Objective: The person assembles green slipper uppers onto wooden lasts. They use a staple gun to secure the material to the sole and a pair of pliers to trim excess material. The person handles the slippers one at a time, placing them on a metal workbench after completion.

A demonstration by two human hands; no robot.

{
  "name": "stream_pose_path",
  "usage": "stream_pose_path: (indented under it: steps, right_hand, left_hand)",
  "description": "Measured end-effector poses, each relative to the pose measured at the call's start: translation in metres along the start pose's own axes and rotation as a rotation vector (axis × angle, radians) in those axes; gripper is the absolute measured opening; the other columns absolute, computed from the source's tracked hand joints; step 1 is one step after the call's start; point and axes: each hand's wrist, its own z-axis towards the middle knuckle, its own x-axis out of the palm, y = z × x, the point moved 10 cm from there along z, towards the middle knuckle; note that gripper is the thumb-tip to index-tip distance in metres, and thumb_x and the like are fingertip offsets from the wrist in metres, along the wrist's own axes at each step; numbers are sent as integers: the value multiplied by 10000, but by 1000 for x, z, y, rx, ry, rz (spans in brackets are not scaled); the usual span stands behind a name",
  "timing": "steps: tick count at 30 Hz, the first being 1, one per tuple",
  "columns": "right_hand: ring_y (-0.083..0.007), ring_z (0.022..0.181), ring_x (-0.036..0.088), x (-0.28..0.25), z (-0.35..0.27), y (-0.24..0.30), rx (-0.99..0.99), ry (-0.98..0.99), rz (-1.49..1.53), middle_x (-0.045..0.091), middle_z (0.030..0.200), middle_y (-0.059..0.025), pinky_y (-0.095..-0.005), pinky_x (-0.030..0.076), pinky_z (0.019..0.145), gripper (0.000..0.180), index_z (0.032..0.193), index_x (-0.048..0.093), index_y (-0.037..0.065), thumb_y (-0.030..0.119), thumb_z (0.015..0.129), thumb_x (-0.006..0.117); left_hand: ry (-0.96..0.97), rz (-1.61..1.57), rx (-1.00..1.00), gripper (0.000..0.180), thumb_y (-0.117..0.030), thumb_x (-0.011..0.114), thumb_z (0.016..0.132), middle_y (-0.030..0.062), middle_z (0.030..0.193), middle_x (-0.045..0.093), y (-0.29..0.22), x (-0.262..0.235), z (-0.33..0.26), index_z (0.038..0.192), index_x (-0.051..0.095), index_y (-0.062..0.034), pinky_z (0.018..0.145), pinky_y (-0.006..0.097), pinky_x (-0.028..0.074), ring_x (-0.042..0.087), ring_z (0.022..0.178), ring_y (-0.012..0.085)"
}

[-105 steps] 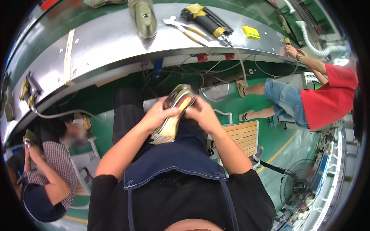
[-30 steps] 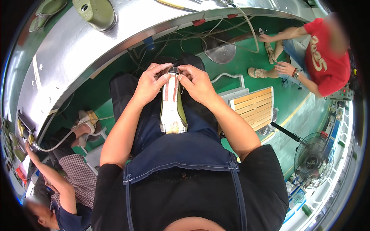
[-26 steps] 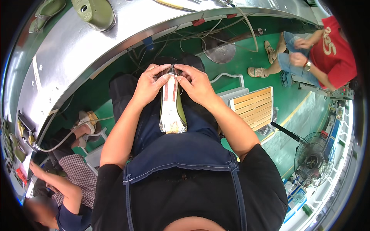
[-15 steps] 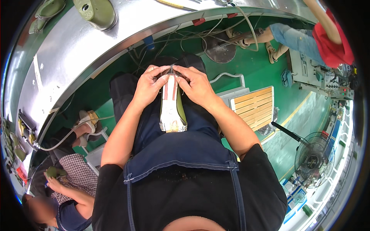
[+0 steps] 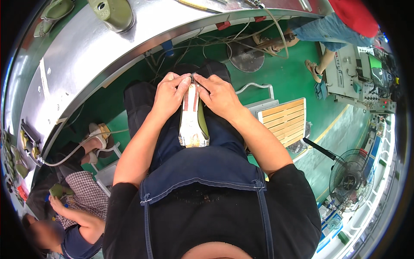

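Note:
A shoe last (image 5: pixel 192 125), with a pale whitish sole face turned up and a green side showing, lies lengthwise on my lap over the dark blue apron. Two reddish strips run along its narrower far part. My left hand (image 5: pixel 169 94) is closed around the far end from the left, thumb on top. From the right, my right hand (image 5: pixel 219 96) pinches the same end, its thumb and forefinger close to the left thumb. A small dark edge shows between the fingertips; what it is I cannot make out. The wider near end rests against the apron.
A curved metal bench (image 5: pixel 60 82) runs along the left and far side, bearing a green last (image 5: pixel 113 15) and green shoes (image 5: pixel 55 16). A slatted wooden stool (image 5: pixel 282 121) and a fan (image 5: pixel 351 179) stand right. One co-worker (image 5: pixel 82 228) sits lower left; another person (image 5: pixel 332 32) stands upper right.
My fingertips have shifted slightly at the far end of the last, the left thumb moving up. The person in red at the upper right has stepped with legs apart. My forearms have barely moved.

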Motion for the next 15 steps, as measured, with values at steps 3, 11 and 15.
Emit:
stream_pose_path:
  steps: [3,11,15]
  right_hand:
    - [-358,793,678,-1,2,2,-17,20,-45,675,902,-150,-438,554,716,388,1317,708,63,181,947,710]
    - [-364,834,701,-8,15,2,-47,49,71,726,916,-173,-432,563,753,298,1187,763,14,186,948,714]
    - [-371,866,717,-5,26,2,-26,42,37,750,941,-195,-426,576,783,245,1092,781,-15,165,941,712]
  left_hand:
    - [31,53,-11,327,-284,648,1018,157,892,648,-5,2,4,1167,782,-26,823,413,523,647,903,310]
    - [58,108,-36,292,-252,653,1016,138,889,648,-6,3,6,1165,787,-38,825,398,522,643,886,293]
    - [55,125,-38,294,-251,652,1022,128,886,645,-9,3,5,1172,783,-34,828,386,519,636,884,278]
